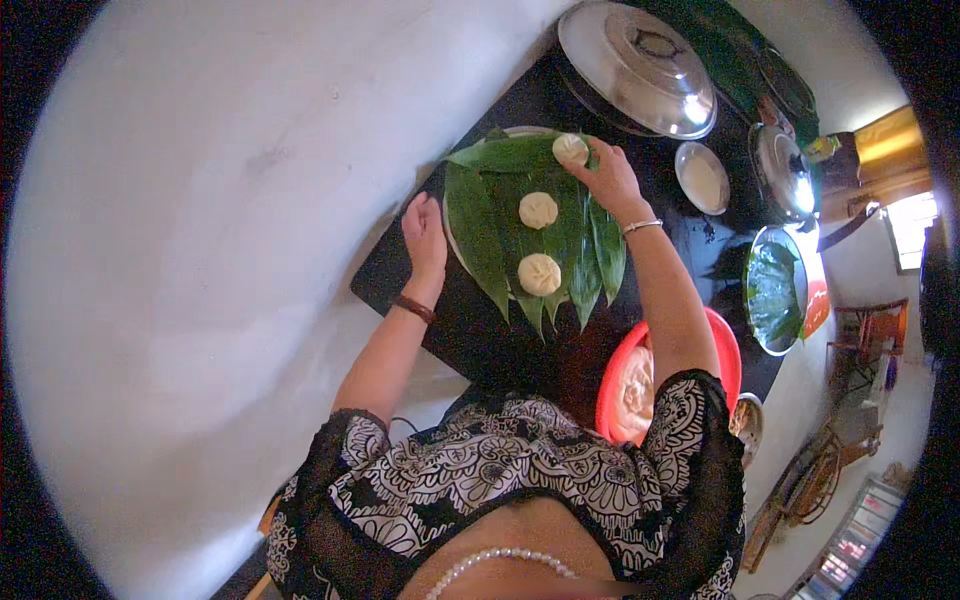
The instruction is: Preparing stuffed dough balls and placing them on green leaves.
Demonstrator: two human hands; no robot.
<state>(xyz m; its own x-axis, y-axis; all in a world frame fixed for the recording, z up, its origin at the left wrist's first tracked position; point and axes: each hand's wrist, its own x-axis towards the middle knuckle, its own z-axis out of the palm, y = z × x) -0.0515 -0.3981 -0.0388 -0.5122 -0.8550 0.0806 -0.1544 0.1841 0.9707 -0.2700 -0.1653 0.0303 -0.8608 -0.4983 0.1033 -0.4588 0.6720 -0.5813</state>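
Note:
Green leaves (480, 240) overlap across a round plate (454, 238) on the dark table, their tips hanging past its near rim. Two pleated white dough buns sit in a column on the leaves: a middle bun (538, 210) and a near bun (540, 274). At the plate's far right side, my right hand (611, 178) has its fingers on a third bun (571, 149), which is over the leaves. My left hand (425, 236) is at the plate's left edge with its fingers bent; whether it grips the rim is hard to tell.
A red basin (611, 375) of dough (637, 390) stands near my right forearm. Farther back are a large metal lid (637, 67), a white bowl (702, 178) and a smaller lidded pot (780, 172). Right of them lies a tray with leaves (776, 289). A white wall (225, 225) borders the left.

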